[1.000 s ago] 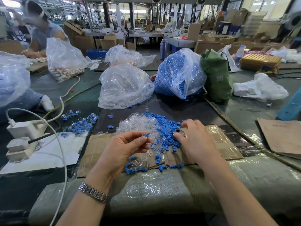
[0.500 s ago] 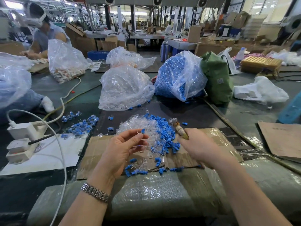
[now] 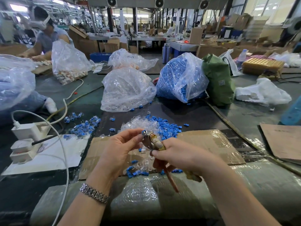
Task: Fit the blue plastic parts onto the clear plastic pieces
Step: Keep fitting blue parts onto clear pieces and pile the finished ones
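While the left hand [image 3: 121, 145] pinches one blue part [image 3: 143, 132] and the right hand [image 3: 175, 154] grips pliers [image 3: 150, 141], this piece is mid-fit. A finished cluster [image 3: 84, 126] lies left; the loose pile [image 3: 156, 125] remains large.

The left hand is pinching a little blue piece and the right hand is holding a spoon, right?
Not a spoon. In the head view the right hand grips pliers by their handles. The left hand does pinch a little blue piece.
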The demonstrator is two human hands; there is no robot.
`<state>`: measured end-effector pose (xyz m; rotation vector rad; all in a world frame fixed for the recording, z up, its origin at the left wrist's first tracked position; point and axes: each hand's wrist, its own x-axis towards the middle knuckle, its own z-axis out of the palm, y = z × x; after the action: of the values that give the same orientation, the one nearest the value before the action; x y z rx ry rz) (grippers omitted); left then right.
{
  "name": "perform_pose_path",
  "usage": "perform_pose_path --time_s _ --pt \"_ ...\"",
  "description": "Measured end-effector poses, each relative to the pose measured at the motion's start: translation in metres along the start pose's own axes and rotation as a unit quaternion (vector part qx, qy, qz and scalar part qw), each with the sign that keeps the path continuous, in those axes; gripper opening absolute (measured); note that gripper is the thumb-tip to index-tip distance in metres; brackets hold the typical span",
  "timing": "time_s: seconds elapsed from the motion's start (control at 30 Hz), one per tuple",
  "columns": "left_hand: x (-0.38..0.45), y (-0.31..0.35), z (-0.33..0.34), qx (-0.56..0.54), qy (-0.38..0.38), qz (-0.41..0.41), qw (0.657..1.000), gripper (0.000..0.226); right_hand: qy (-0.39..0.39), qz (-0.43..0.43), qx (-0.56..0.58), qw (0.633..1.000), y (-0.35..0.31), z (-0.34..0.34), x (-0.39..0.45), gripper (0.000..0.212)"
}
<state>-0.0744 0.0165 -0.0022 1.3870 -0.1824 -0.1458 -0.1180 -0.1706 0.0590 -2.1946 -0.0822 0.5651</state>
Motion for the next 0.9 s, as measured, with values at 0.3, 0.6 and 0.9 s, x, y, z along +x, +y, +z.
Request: perform_pose_path --time_s 0.3,0.6,0.9 --pt "0.003 -0.005 0.001 0.061 0.028 0.036 0.997 0.022 0.028 0.000 0.050 0.998 0.004 0.016 0.006 0.035" --pt "0.013 -0.009 -0.026 0.234 0.188 0.077 0.951 0.012 0.112 0.015 -0.033 0.993 0.023 -0.001 0.014 0.029" --pt "0.010 -0.005 -0.041 0.420 0.193 0.066 0.884 0.015 0.301 0.179 -0.290 0.891 0.078 -0.029 0.041 0.040"
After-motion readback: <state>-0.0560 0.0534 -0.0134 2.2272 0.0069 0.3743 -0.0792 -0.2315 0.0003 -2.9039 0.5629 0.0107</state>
